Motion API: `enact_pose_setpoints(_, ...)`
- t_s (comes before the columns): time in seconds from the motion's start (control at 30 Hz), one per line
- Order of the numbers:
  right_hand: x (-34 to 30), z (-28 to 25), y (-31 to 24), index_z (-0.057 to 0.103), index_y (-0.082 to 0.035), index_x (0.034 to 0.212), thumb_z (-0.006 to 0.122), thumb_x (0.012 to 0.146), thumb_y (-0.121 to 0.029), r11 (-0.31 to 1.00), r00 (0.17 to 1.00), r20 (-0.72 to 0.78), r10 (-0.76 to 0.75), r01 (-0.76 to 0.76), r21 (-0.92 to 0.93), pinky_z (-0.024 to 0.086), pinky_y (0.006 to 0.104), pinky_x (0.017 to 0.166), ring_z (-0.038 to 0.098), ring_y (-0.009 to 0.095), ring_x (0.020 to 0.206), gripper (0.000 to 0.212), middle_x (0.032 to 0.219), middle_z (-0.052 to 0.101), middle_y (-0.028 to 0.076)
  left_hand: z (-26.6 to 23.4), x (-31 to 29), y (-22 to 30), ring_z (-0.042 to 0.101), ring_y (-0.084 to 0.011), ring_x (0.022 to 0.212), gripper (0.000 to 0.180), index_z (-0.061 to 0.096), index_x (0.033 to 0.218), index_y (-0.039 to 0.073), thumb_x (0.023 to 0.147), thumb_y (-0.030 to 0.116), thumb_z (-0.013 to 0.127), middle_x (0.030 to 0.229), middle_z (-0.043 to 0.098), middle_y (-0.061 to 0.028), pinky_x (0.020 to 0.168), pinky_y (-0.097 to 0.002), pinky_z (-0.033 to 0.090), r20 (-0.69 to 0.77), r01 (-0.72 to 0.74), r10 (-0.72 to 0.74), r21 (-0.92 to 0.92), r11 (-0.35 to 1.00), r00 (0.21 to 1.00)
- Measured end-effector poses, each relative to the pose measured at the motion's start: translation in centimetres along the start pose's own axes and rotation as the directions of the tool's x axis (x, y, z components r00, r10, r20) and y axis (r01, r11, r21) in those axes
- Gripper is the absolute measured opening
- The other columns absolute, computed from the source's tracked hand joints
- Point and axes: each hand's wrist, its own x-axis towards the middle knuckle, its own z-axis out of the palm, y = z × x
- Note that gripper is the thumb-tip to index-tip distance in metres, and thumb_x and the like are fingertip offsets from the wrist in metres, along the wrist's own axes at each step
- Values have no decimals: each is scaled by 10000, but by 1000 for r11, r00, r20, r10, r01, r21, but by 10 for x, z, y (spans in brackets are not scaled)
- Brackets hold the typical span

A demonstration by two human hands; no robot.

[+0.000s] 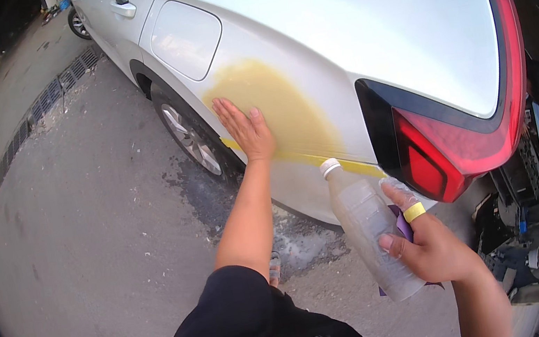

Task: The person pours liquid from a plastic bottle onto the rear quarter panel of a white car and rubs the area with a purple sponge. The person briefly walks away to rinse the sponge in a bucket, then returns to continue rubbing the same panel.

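Note:
My left hand (245,128) lies flat, fingers stretched, on a dull yellow filler-coloured patch (276,100) on the white car's rear side panel (292,45). In my right hand (429,238) is a cloudy plastic bottle (366,224) with a white cap, tilted to the upper left. A purple sheet (402,223) shows behind the bottle, partly hidden by it and by my fingers. Yellow tape is wrapped round one right finger, and whitish residue covers its tip. A strip of yellow masking tape (361,168) runs along the panel below the patch.
Below the panel stands the rear wheel (190,135), with a wet, whitish stain (301,237) on the ground nearby. The red tail light (426,158) is close to my right hand. A closed fuel flap (187,39) sits above the patch. A drain grate (47,98) crosses the ground at left.

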Motion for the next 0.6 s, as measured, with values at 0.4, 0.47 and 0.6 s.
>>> enact_pose_setpoints(0.4,98,-32,-72,263,43,1504,629,945,-157,961,994,69,-89,104,-256,471,323,842,555,208,825,698,930,603,160,7,-81,26,19,-461,1493,732,73,1530,-84,1024,378,329,1601,43,-306,1201,-531,34,-1,89,-89,-119,989,996)
enact_pose_setpoints(0.47,105,-32,-86,262,41,1505,626,943,-157,953,995,73,-73,91,-288,472,327,821,553,215,798,698,893,593,158,8,-93,35,24,-482,1484,752,62,1526,-91,1025,380,364,1595,30,-319,1196,-545,47,9,129,-129,-140,982,992)
enact_pose_setpoints(0.6,110,-32,-101,267,37,1505,619,943,-151,910,996,81,-27,58,-410,469,335,771,549,231,740,689,814,577,148,6,-76,37,38,-477,1486,749,80,1526,-93,1020,376,372,1593,52,-321,1199,-538,45,-51,102,-108,-110,989,993)
